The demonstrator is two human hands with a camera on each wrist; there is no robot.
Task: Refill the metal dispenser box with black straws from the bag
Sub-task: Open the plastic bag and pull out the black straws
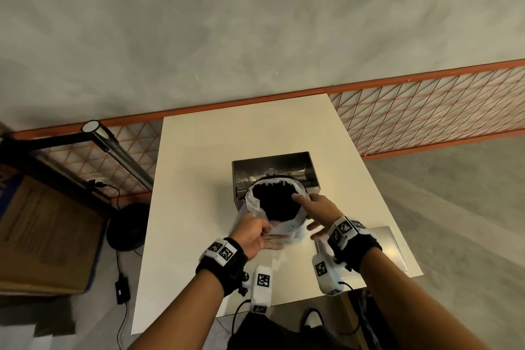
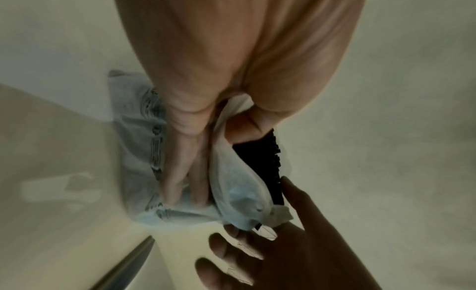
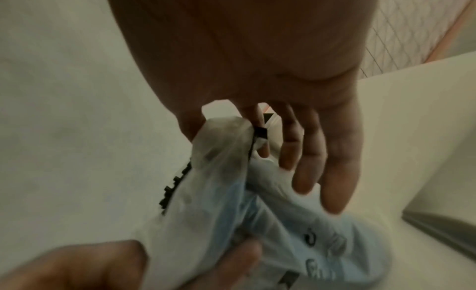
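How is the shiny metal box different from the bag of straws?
The metal box is stiff, shiny and square-cornered; the bag is soft, crinkly, see-through plastic. The metal box rests on the white table untouched, while the left hand grips the bag and the right hand pinches its rim. The bag is packed with black straws; no straws show in the box. Both are open on top.

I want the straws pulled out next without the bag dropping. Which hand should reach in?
Probably the right hand: it only pinches the rim of the bag, beside the straws. The left hand grips the bag lower down, carrying it.
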